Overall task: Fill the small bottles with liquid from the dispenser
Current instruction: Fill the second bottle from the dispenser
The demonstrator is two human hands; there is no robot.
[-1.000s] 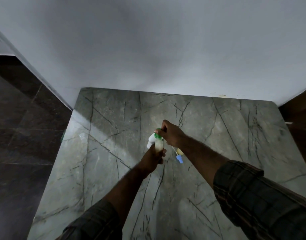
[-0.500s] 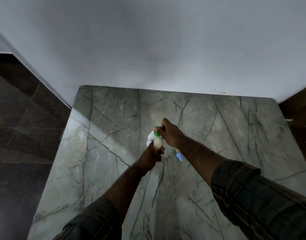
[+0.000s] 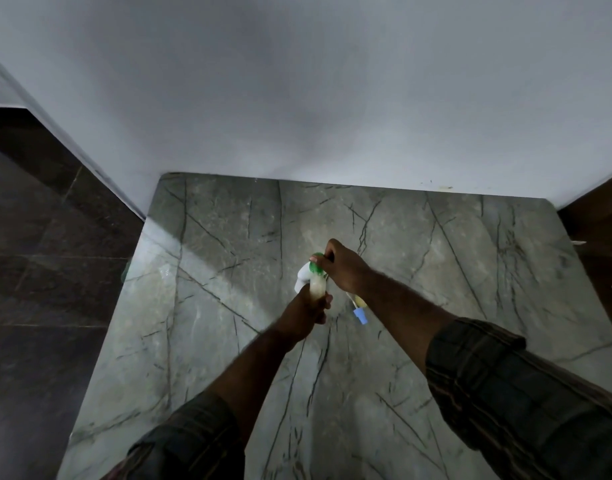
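Mid-tabletop [image 3: 228, 306], held above it: left hand [image 3: 306, 308] has its fingers [image 3: 323, 306] wrapped round the small bottle [image 3: 316, 289], which holds pale liquid. Right hand [image 3: 346, 268] has its fingers curled onto the green top [image 3: 316, 267]. The white dispenser [image 3: 302, 277] is just behind on the far-left side. View is too small to be sure, but the green part looks like the nozzle or cap at the bottle mouth. To do it well: keep the bottle upright, mouth square under the outlet, left grip firm, right hand working in short controlled moves, and stop before the neck floods. A second bottle [image 3: 359, 301] with a blue cap [image 3: 361, 315] lies just right of the hands. Versus earlier frames: hands, grips and both bottles are essentially unchanged.
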